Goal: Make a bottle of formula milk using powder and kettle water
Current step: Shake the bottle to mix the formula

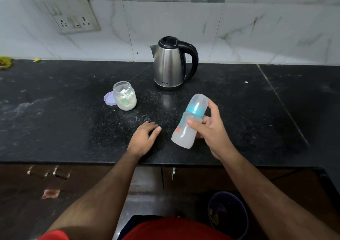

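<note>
R hand (209, 129) grips the bottle (187, 124) round its waist, tilted, off the counter (73, 129), cap on w/ milky liquid inside; L hand (145, 136) rests on the counter, fingers loosely bent, holding nothing. Bottle looks light, stiff plastic, prob smooth and slippery, so best held at the narrow waist. Kettle (170, 65) and powder jar (125, 98) sit behind, apart from both hands.

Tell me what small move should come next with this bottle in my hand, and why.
Probably shake it, or set it upright if it is already mixed. The bottle is capped, tilted, cloudy white inside and gripped by the right hand above the counter. The left hand rests flat. The powder jar stands open by the kettle.
</note>
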Tool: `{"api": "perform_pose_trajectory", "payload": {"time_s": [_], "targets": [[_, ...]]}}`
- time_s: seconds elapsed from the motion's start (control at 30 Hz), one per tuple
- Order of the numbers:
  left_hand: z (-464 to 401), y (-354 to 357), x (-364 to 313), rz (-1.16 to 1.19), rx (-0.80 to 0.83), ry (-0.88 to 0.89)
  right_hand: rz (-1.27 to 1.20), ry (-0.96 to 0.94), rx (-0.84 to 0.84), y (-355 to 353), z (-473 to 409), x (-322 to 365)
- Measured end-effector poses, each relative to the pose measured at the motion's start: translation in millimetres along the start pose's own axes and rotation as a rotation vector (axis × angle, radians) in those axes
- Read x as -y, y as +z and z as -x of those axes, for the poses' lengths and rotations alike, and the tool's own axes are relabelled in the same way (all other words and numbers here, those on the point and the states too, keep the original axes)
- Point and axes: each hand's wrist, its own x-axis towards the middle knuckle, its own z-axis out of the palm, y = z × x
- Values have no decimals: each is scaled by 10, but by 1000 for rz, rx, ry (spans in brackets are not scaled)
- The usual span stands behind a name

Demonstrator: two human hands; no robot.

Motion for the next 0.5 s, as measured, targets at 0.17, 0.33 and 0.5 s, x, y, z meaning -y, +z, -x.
{"api": "perform_pose_trajectory", "payload": {"time_s": [0.17, 0.33, 0.5], "targets": [[-65, -156, -688, 543, 31, -24, 175, -7, 62, -133, -205, 92], [-174, -361, -1209, 594, 107, 153, 209, -22, 95, -249, -403, 220], [-280, -496, -1334, 580, 112, 215, 226, -38, 119, -324, -559, 382]]}}
